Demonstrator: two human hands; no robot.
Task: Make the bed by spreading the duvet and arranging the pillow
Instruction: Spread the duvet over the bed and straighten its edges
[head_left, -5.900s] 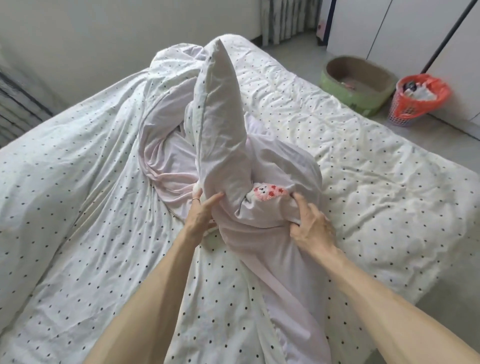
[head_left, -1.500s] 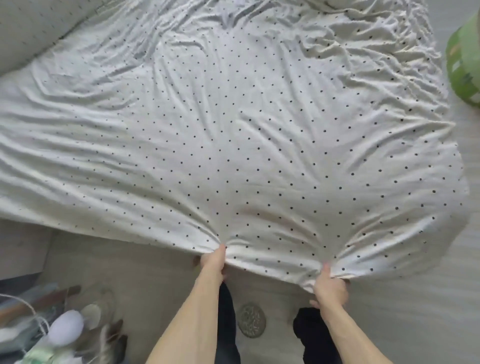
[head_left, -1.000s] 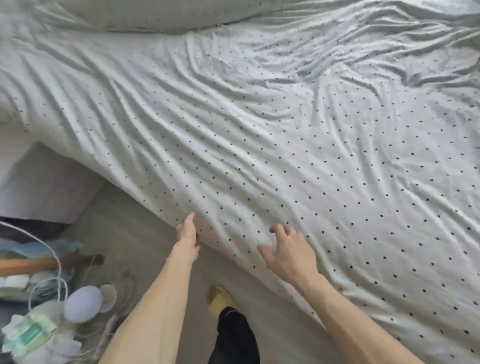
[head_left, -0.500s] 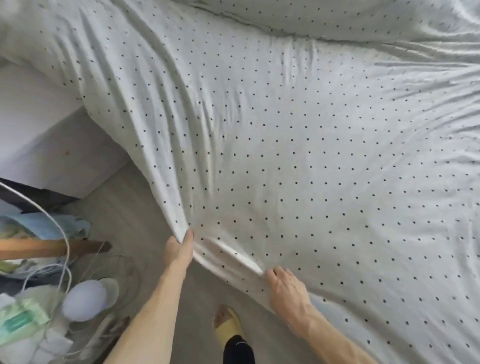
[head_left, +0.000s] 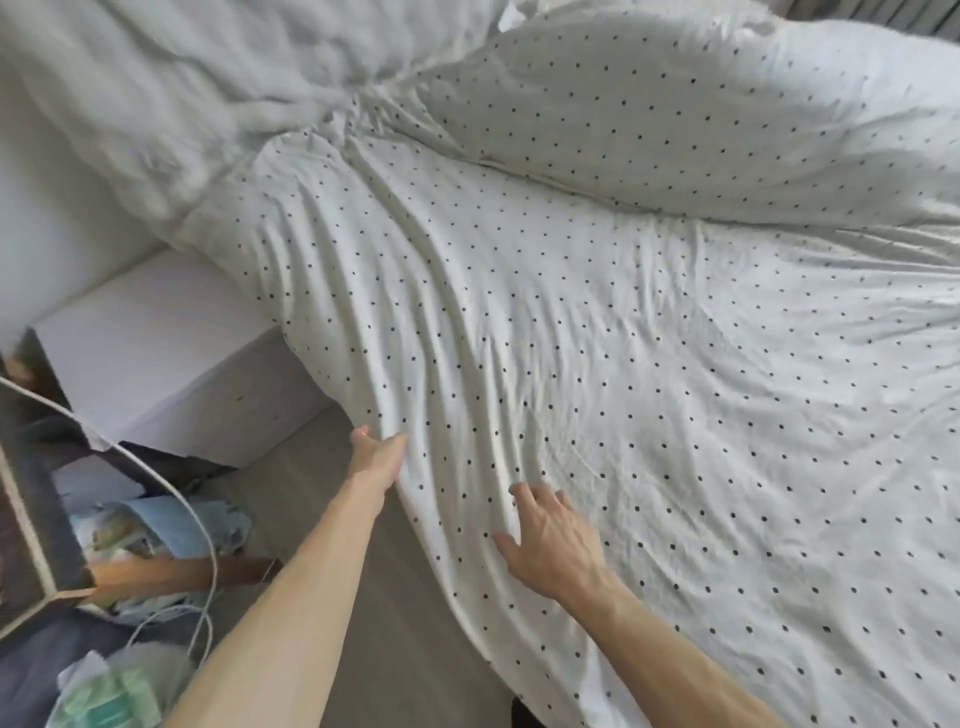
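Duvet (head_left: 623, 364) fills the frame, left hand (head_left: 376, 457) at its lower-centre edge, fingers hidden, grip unclear; right hand (head_left: 556, 545) flat on it, fingers apart.

A white cable (head_left: 212, 566) is draped below and left of the left grip (head_left: 376, 457); blue cloth (head_left: 171, 525) is heaped beside it, and a green packet (head_left: 104, 696) is seen farther below.

Bare floor (head_left: 296, 483) left of the duvet (head_left: 623, 415) gives passage; near left, clutter (head_left: 156, 519) and a possibly loose cable (head_left: 183, 500) crowd it.
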